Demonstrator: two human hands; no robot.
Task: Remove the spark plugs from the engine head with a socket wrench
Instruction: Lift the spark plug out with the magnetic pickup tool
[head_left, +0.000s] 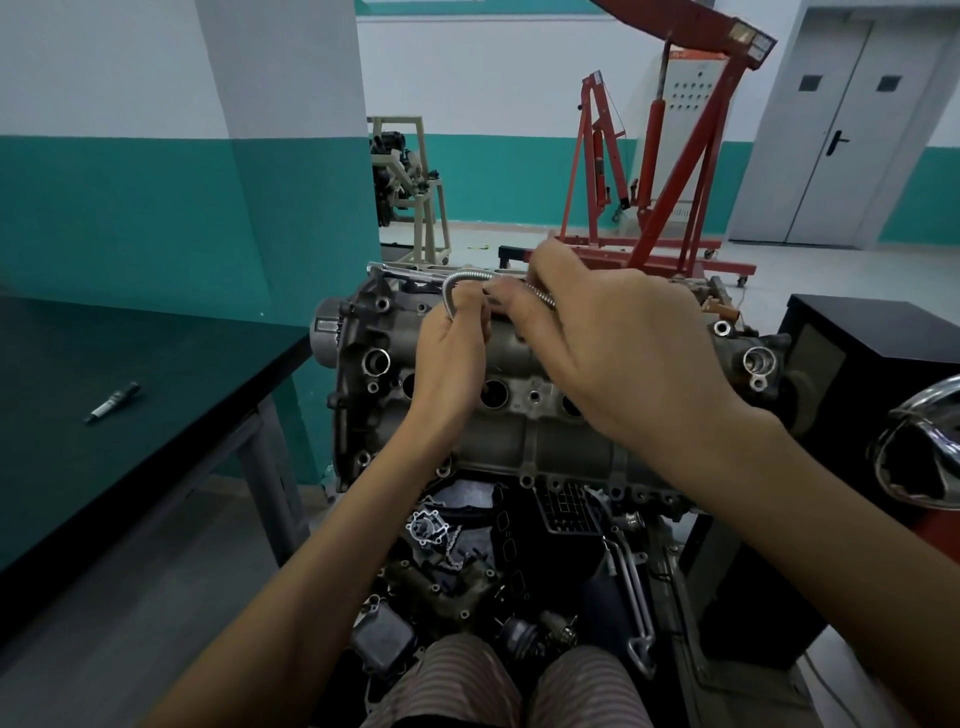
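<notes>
Hands bend a flexible metal shaft (457, 283) over the engine head (545, 415): left hand (449, 358) and right hand (597, 332) pinch it; one spark plug (111, 402) lies on the table (156, 364), others apparently remain.

Bare forearms (291, 587), striped pinkish-brown trousers (452, 686).

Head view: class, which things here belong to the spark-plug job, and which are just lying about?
Job: engine head; flexible shaft, held by left hand and right hand; ratchet; spark plug on table.
Lying about: red hoists; black cabinet; engine stand.
</notes>
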